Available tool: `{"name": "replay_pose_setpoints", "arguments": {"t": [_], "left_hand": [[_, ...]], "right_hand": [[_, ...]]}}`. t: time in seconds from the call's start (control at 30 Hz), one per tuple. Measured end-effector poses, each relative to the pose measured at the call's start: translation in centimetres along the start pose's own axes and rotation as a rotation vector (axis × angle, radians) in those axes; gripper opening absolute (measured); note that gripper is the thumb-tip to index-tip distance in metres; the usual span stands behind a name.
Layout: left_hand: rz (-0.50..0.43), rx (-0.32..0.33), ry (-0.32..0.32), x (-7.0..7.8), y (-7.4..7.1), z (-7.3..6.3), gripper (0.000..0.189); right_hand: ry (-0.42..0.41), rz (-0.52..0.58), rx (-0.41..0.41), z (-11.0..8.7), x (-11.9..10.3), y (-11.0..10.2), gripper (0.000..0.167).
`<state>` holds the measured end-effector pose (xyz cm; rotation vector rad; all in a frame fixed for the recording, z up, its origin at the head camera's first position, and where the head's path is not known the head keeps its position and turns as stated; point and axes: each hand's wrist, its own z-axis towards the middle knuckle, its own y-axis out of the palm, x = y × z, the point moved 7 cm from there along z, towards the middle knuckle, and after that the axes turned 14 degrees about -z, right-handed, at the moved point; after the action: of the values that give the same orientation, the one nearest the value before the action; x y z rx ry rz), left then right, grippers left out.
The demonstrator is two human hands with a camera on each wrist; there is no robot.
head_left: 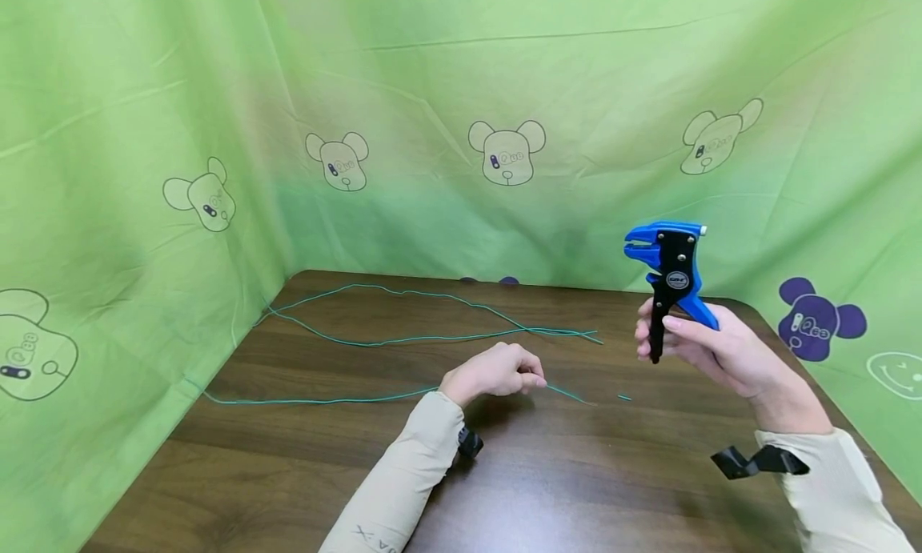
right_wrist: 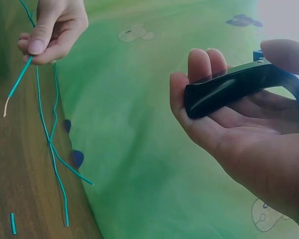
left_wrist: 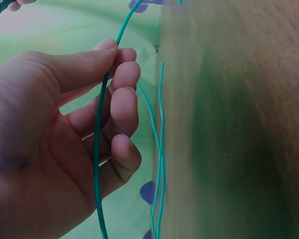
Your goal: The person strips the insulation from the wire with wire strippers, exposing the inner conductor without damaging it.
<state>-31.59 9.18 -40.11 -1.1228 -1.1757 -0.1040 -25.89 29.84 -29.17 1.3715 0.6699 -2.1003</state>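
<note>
- how is the left side held?
- my left hand (head_left: 497,371) pinches the green wire (left_wrist: 96,149) near its bare tip (right_wrist: 6,107), fingers curled, probably steadying it over the bench (head_left: 576,465).
- and rightward?
- past a short green offcut (head_left: 624,397), my right hand (head_left: 735,357) loosely grips the stripper (head_left: 677,265) by its handles (right_wrist: 224,90), presumably keeping it clear of the wire.

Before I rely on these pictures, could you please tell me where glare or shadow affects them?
Head view: pale glare on the near tabletop, while the blue-and-black tool looks clear; left wrist view: dim, with dark patches on the tabletop, though the teal wire stands out; right wrist view: washed-out white at upper right.
</note>
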Motion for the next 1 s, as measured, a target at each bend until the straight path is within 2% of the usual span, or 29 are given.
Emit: {"name": "replay_pose_setpoints", "arguments": {"t": [0.37,0.6,0.8,1.0], "left_hand": [[0.031,-0.031,-0.004,-0.1,1.5,0.8,0.015],[0.104,-0.062,-0.019,-0.1,2.4,0.9,0.013],[0.12,-0.053,-0.015,-0.3,1.9,0.8,0.015],[0.11,-0.028,0.016,-0.2,0.6,0.9,0.019]], "right_hand": [[0.021,-0.028,0.011,-0.1,0.2,-0.1,0.037],[0.037,-0.028,0.02,-0.1,0.5,-0.3,0.037],[0.065,-0.046,0.037,-0.1,1.1,-0.3,0.036],[0.116,-0.08,0.044,0.1,2.1,-0.2,0.033]]}}
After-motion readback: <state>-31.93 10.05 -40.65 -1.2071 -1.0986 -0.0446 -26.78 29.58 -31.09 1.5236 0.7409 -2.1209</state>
